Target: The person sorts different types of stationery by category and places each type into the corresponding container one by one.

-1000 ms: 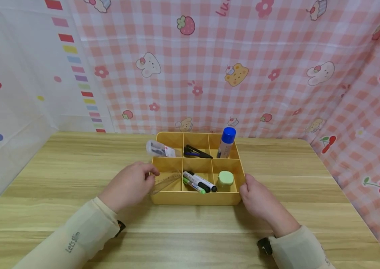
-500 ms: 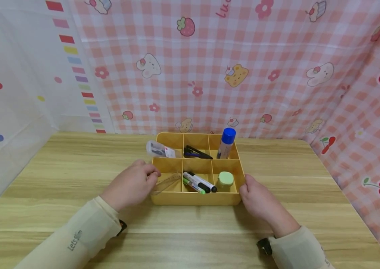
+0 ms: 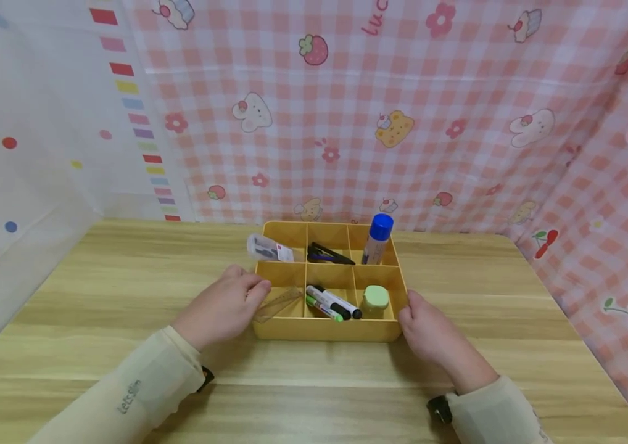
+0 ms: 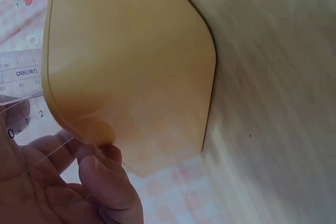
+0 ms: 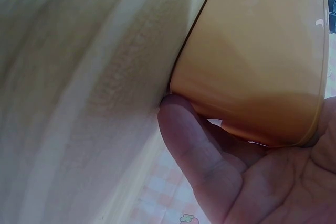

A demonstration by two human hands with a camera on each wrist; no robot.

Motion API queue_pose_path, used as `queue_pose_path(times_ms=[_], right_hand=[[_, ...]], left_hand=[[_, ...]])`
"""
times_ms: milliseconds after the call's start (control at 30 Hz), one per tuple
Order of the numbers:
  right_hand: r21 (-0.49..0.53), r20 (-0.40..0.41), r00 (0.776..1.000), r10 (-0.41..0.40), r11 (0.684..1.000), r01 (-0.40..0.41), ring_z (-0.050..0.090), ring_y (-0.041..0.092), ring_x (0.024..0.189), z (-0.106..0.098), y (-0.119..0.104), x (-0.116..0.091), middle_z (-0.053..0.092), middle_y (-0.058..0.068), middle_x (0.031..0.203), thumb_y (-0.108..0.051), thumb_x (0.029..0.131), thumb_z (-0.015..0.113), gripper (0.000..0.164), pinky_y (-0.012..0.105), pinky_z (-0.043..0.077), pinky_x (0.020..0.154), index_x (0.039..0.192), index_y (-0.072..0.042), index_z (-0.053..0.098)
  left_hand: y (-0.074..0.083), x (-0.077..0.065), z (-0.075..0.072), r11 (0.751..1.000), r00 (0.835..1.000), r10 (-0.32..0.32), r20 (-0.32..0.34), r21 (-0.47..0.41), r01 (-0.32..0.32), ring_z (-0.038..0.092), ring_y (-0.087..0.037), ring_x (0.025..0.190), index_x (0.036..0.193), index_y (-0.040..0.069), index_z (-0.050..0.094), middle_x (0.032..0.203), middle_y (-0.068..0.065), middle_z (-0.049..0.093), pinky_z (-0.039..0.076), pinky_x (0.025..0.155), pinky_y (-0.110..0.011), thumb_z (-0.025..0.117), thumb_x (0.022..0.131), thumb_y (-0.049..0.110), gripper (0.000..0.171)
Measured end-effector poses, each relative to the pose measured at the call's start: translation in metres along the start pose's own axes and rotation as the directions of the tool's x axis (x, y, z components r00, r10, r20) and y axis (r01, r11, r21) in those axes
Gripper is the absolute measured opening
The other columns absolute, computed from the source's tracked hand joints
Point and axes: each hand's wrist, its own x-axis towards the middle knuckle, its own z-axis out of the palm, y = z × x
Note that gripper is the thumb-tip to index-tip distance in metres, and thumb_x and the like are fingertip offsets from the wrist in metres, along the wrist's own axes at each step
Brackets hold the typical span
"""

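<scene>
A yellow divided organizer box [image 3: 327, 330] stands on the table between my hands. At its left wall, my left hand [image 3: 225, 306] grips the rim, and the left wrist view shows the thumb [image 4: 107, 179] against the outer wall. My right hand [image 3: 430, 327] holds the right wall; its thumb [image 5: 184, 129] lies by the bottom edge in the right wrist view. Beside the left fingers, a clear ruler [image 3: 280, 302] leans in the front-left compartment. Several markers [image 3: 332, 303] lie in the front-middle one. A small green-lidded container [image 3: 375, 298] sits front right.
In the back row, a clear plastic case [image 3: 269, 248] sticks out over the left rim. Dark pen-like items [image 3: 327, 253] lie in the middle, and a blue-capped glue stick [image 3: 377, 239] leans at right. Pink checked cloth [image 3: 325, 123] hangs behind the wooden table [image 3: 314, 394].
My left hand has shifted slightly right and closer onto the box's left rim. The right hand and the box's contents look the same; the head view has tilted a little.
</scene>
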Motion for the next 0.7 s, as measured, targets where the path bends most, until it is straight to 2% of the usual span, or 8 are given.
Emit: queue_pose_path(times_ms=[67, 133, 200, 233, 333, 433, 567, 700], right_hand=[[-0.001, -0.002, 1.000, 0.001, 1.000, -0.001, 0.061, 0.035, 0.120, 0.000, 0.000, 0.000, 0.052, 0.034, 0.151, -0.020, 0.110, 0.030, 0.054, 0.060, 0.050, 0.106, 0.156, 0.008, 0.036], [-0.005, -0.007, 1.000, -0.004, 1.000, 0.004, 0.061, 0.034, 0.119, 0.000, 0.000, 0.000, 0.053, 0.034, 0.150, -0.021, 0.110, 0.030, 0.054, 0.060, 0.051, 0.106, 0.155, 0.008, 0.037], [-0.009, -0.008, 1.000, -0.013, 1.000, 0.013, 0.061, 0.034, 0.114, 0.000, 0.001, 0.000, 0.055, 0.033, 0.148, -0.021, 0.110, 0.030, 0.053, 0.058, 0.052, 0.103, 0.154, 0.007, 0.038], [-0.003, -0.007, 1.000, -0.017, 1.000, 0.017, 0.062, 0.036, 0.117, -0.001, 0.001, -0.001, 0.055, 0.033, 0.149, -0.022, 0.111, 0.030, 0.053, 0.059, 0.051, 0.105, 0.155, 0.007, 0.038], [0.010, -0.015, 0.999, -0.033, 0.999, 0.034, 0.060, 0.045, 0.130, -0.007, 0.002, -0.001, 0.053, 0.034, 0.150, -0.025, 0.113, 0.031, 0.054, 0.063, 0.047, 0.111, 0.157, 0.007, 0.037], [0.010, -0.037, 0.998, -0.042, 0.999, 0.043, 0.048, 0.053, 0.142, -0.016, 0.007, -0.001, 0.048, 0.036, 0.154, -0.031, 0.115, 0.030, 0.059, 0.068, 0.039, 0.117, 0.158, 0.009, 0.035], [-0.063, -0.064, 0.997, -0.049, 0.997, 0.045, 0.046, 0.057, 0.142, -0.033, 0.020, 0.003, 0.048, 0.037, 0.153, -0.039, 0.115, 0.025, 0.065, 0.070, 0.038, 0.116, 0.156, 0.010, 0.038], [-0.154, -0.071, 0.996, -0.047, 0.987, 0.036, 0.046, 0.058, 0.141, -0.048, 0.035, 0.011, 0.048, 0.038, 0.153, -0.043, 0.115, 0.026, 0.068, 0.071, 0.038, 0.115, 0.155, 0.010, 0.039]], left_hand=[[0.000, -0.001, 0.001, 1.000, 1.000, 0.001, 0.000, -0.008, -0.001, 0.053, -0.023, 0.093, 0.137, 0.005, 0.067, 0.109, -0.010, 0.055, 0.049, 0.087, -0.041, 0.032, 0.112, 0.049, 0.061], [-0.001, -0.003, 0.001, 1.000, 1.000, -0.005, -0.002, -0.030, 0.005, 0.058, -0.026, 0.104, 0.145, 0.004, 0.061, 0.121, -0.012, 0.057, 0.052, 0.098, -0.047, 0.029, 0.111, 0.057, 0.070], [-0.002, -0.005, 0.000, 0.998, 1.000, -0.008, -0.004, -0.058, 0.008, 0.061, -0.031, 0.118, 0.151, 0.004, 0.054, 0.134, -0.015, 0.056, 0.049, 0.109, -0.055, 0.025, 0.110, 0.063, 0.078], [-0.003, -0.006, -0.001, 0.997, 1.000, -0.006, -0.009, -0.077, 0.006, 0.060, -0.034, 0.125, 0.153, 0.004, 0.052, 0.140, -0.016, 0.055, 0.047, 0.113, -0.058, 0.025, 0.109, 0.064, 0.079], [-0.009, -0.007, -0.004, 0.992, 0.999, 0.014, -0.042, -0.125, -0.020, 0.055, -0.038, 0.138, 0.153, 0.006, 0.051, 0.149, -0.017, 0.054, 0.042, 0.118, -0.061, 0.025, 0.110, 0.062, 0.075], [-0.016, -0.006, -0.009, 0.988, 0.995, 0.037, -0.090, -0.145, -0.050, 0.055, -0.038, 0.138, 0.149, 0.007, 0.055, 0.149, -0.017, 0.057, 0.043, 0.117, -0.061, 0.029, 0.112, 0.055, 0.066], [-0.028, -0.004, -0.018, 0.994, 0.992, 0.037, -0.118, -0.097, -0.048, 0.053, -0.040, 0.141, 0.151, 0.006, 0.053, 0.153, -0.018, 0.055, 0.042, 0.118, -0.063, 0.028, 0.112, 0.056, 0.068], [-0.038, -0.001, -0.025, 0.999, 0.994, 0.037, -0.106, 0.023, -0.035, 0.040, -0.047, 0.151, 0.159, 0.004, 0.044, 0.164, -0.024, 0.041, 0.033, 0.123, -0.065, 0.028, 0.111, 0.057, 0.072]])
